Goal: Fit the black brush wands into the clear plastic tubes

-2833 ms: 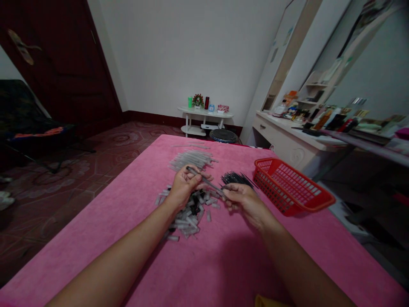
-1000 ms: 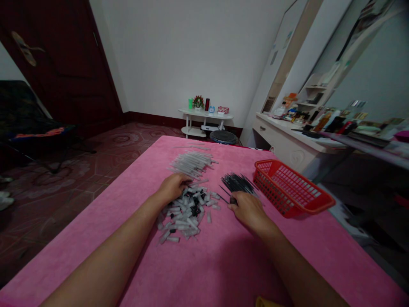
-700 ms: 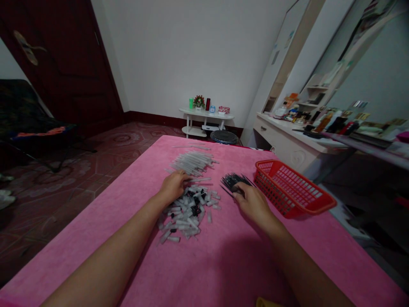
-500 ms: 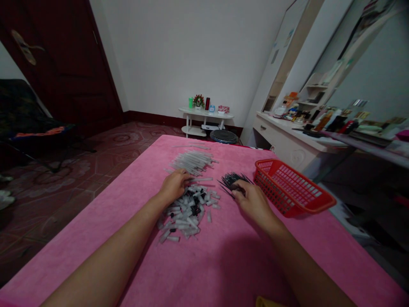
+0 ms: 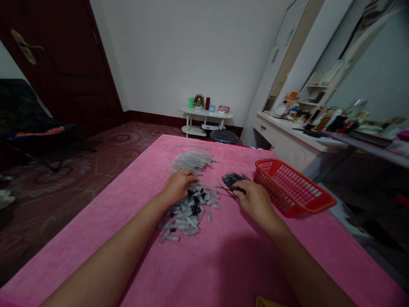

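My left hand (image 5: 177, 187) is closed around one end of a thin clear pen barrel (image 5: 209, 185), which points right. From the other side, my right hand (image 5: 254, 198) pinches a slim black pen refill (image 5: 227, 190). Its tip meets the barrel's free end; whether it is inside I cannot tell. Just behind my right fingers lies a heap of black refills (image 5: 234, 176). Beyond my left hand is a stack of clear barrels (image 5: 193, 159). A loose pile of clear and black pen caps (image 5: 188, 219) spreads beside and below my left hand.
A red plastic basket (image 5: 295, 189) stands right of the refills on the pink tablecloth (image 5: 204, 273). Something yellow (image 5: 266, 302) shows at the near edge. A cluttered dresser (image 5: 287, 132) is to the right, a small white table (image 5: 204, 113) by the far wall.
My left hand has shifted slightly right with the barrel, which has come to the refill's tip. The refill now sticks out leftward from my right hand, which has barely moved.
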The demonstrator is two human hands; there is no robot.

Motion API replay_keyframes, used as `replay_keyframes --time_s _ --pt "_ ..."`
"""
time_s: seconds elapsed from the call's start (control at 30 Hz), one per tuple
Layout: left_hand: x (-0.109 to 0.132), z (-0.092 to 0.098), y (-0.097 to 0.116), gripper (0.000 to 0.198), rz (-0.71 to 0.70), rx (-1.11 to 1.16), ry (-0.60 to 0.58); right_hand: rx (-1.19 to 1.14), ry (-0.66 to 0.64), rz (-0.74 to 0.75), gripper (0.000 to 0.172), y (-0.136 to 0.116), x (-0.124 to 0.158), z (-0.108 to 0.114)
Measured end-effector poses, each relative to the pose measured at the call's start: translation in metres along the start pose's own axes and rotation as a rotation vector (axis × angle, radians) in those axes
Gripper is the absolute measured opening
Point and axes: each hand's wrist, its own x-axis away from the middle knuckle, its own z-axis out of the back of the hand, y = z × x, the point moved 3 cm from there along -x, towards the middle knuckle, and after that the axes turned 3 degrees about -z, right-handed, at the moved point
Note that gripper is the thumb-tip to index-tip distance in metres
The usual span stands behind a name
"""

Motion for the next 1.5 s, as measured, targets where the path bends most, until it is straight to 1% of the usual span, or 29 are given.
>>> replay_keyframes --time_s 0.17,0.23,0.33,0.4,0.53,0.6,0.67,0.77,0.83,0.87,0.9,0.93,0.97,1.03,1.1,1.13,1.2,1.27,1.33,1.4,1.5 --pt "-0.004 0.002 0.017 0.023 -0.072 0.012 -0.013 0.004 0.012 0.061 0.020 -0.008 0.002 0.001" --pt "-0.005 0.001 0.020 0.021 -0.071 -0.004 -0.024 0.038 0.016 0.077 0.020 -0.013 0.003 0.003" --pt "-0.005 0.000 0.022 0.022 -0.052 -0.032 -0.044 0.105 0.026 0.086 0.020 -0.019 0.005 0.009" --pt "-0.004 0.000 0.023 0.023 -0.065 -0.043 -0.057 0.123 0.021 0.088 0.020 -0.022 0.005 0.011" --pt "-0.003 0.001 0.032 0.031 -0.139 -0.007 -0.070 0.046 0.001 0.095 0.020 -0.025 0.005 0.005" --pt "-0.003 0.002 0.038 0.034 -0.150 0.034 -0.060 -0.026 0.020 0.084 0.017 -0.025 0.006 0.000" --pt "-0.003 0.001 0.042 0.034 -0.140 0.082 -0.039 -0.110 0.087 0.060 0.015 -0.025 0.006 -0.003" --pt "-0.003 0.000 0.038 0.033 -0.090 0.166 0.028 -0.240 0.274 0.032 0.026 -0.025 0.007 0.002" --pt "-0.003 0.000 0.029 0.031 -0.014 0.237 0.111 -0.306 0.393 0.016 0.030 -0.026 0.009 0.008" --pt "-0.004 0.000 0.023 0.030 0.041 0.281 0.166 -0.328 0.425 0.008 0.028 -0.026 0.009 0.009" --pt "-0.004 0.000 0.016 0.029 0.102 0.340 0.230 -0.344 0.430 0.004 0.025 -0.026 0.010 0.010" --pt "-0.004 0.000 0.010 0.026 0.172 0.422 0.295 -0.349 0.400 0.009 0.021 -0.027 0.010 0.008" --pt "-0.005 0.000 0.004 0.024 0.241 0.526 0.359 -0.343 0.338 0.022 0.016 -0.029 0.010 0.005" --pt "-0.005 -0.001 -0.005 0.024 0.357 0.774 0.461 -0.291 0.140 0.064 0.012 -0.034 0.012 -0.008" --pt "-0.005 -0.002 -0.010 0.029 0.427 0.985 0.530 -0.202 -0.070 0.084 0.009 -0.038 0.016 -0.024" --pt "-0.005 -0.002 -0.010 0.032 0.450 1.052 0.555 -0.153 -0.151 0.079 0.007 -0.040 0.019 -0.032" --pt "-0.004 -0.002 -0.010 0.038 0.477 1.122 0.581 -0.071 -0.246 0.053 0.011 -0.041 0.024 -0.044" --pt "-0.003 -0.002 -0.011 0.041 0.493 1.148 0.592 -0.032 -0.276 0.047 0.016 -0.042 0.027 -0.051" --pt "-0.003 -0.003 -0.011 0.042 0.500 1.163 0.602 -0.033 -0.254 0.070 0.013 -0.043 0.028 -0.053" --pt "-0.003 -0.005 -0.013 0.043 0.506 1.180 0.609 -0.052 -0.213 0.118 0.008 -0.046 0.028 -0.051" --pt "-0.002 -0.008 -0.014 0.044 0.517 1.205 0.609 -0.070 -0.182 0.216 0.014 -0.056 0.029 -0.050"
